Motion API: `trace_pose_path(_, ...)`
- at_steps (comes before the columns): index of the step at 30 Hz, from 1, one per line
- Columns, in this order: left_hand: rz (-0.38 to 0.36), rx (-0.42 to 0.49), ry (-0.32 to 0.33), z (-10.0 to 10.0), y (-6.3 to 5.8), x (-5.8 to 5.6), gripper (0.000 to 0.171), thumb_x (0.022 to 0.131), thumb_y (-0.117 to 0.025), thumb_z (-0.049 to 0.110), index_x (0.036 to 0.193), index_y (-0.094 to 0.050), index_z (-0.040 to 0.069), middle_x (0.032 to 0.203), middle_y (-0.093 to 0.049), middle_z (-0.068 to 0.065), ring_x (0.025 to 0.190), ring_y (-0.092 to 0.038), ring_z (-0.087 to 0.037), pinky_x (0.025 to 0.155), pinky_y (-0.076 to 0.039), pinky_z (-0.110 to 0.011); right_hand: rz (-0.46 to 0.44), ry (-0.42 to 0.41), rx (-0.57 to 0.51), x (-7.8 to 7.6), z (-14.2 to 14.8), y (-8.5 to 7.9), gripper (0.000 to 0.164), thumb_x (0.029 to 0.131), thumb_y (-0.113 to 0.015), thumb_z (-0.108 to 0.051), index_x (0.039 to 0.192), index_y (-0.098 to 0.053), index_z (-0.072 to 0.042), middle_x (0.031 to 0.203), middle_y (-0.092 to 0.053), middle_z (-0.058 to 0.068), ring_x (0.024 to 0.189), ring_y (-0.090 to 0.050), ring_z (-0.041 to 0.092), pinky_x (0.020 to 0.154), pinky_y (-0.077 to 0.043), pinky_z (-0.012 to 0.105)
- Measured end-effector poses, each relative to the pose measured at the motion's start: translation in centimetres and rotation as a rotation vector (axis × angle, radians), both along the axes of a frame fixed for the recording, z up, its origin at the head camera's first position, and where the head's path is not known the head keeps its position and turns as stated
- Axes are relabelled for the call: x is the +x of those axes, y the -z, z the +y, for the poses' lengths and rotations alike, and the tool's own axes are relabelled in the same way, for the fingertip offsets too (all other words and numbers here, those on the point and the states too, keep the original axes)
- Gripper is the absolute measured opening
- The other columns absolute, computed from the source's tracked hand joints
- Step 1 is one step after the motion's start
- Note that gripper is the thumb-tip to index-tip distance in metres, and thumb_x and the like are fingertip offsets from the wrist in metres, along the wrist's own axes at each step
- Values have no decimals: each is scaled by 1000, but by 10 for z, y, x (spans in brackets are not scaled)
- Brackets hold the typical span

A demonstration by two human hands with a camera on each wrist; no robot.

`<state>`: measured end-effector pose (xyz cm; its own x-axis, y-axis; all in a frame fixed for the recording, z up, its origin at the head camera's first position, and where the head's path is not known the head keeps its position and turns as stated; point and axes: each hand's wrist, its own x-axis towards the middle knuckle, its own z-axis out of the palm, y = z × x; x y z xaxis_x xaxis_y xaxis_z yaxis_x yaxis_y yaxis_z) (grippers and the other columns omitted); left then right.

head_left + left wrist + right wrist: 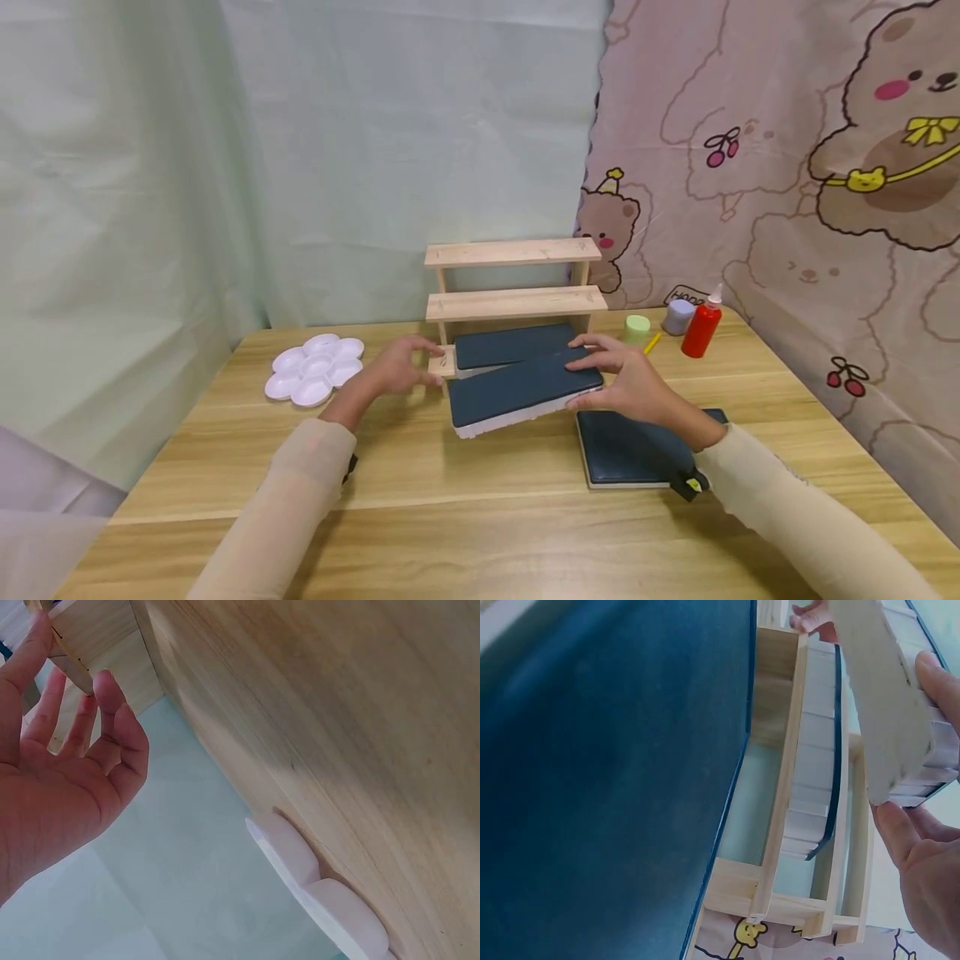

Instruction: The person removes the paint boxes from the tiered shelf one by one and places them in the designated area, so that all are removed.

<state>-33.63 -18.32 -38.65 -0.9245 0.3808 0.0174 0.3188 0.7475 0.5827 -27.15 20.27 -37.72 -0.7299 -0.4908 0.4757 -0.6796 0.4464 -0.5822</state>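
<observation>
My right hand [626, 379] grips the right end of a white box with a dark blue lid [517, 390], thumb on one side and fingers on the other. The box is tilted, held in front of a stepped wooden rack [517, 302]. Its ribbed white side faces the right wrist view. A second blue-lidded box [513, 344] lies on the rack's lowest step, partly hidden behind the held one. At that step's left end, my left hand [397, 367] has thumb and fingers around the wooden board [73, 671].
A dark blue flat case [626, 450] lies on the table below my right forearm. A white flower-shaped palette [315, 367] sits at the left. Toward the back right stand a red bottle [701, 327], a lilac jar [678, 317], a green jar [637, 328] and a yellow stick [652, 342].
</observation>
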Motion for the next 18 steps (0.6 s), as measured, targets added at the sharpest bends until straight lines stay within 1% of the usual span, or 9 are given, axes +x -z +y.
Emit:
trace_pose_path(6,2,-4,-8,1,-1,1,49,81,-83,19,125,-67,6,141,-52,-21,136,-40,-43,112,-33,-55,23,-19,6,2,1,2,46,66,-94,-23,108,-78,-9,129,-61,8,122,-53,30,97,-48,53)
trace_pose_path(13,4,4,-6,1,-1,1,49,81,-83,19,125,-67,6,138,-55,-20,135,-41,-43,111,-33,-56,28,-17,8,5,-2,4,46,67,-94,-26,107,-78,-10,129,-59,9,125,-49,26,99,-47,46)
trace_pose_path(16,5,4,-6,1,-1,1,48,81,-83,19,125,-67,6,139,-54,-20,135,-41,-42,111,-34,-56,35,-16,3,6,-4,5,46,66,-94,-27,106,-79,-11,129,-60,8,125,-48,24,98,-47,45)
trace_pose_path(18,4,7,-3,-1,0,0,48,82,-83,19,125,-67,6,139,-54,-20,135,-41,-42,111,-34,-56,39,-20,5,6,-7,6,46,65,-94,-28,106,-79,-11,129,-60,8,125,-49,25,97,-47,45)
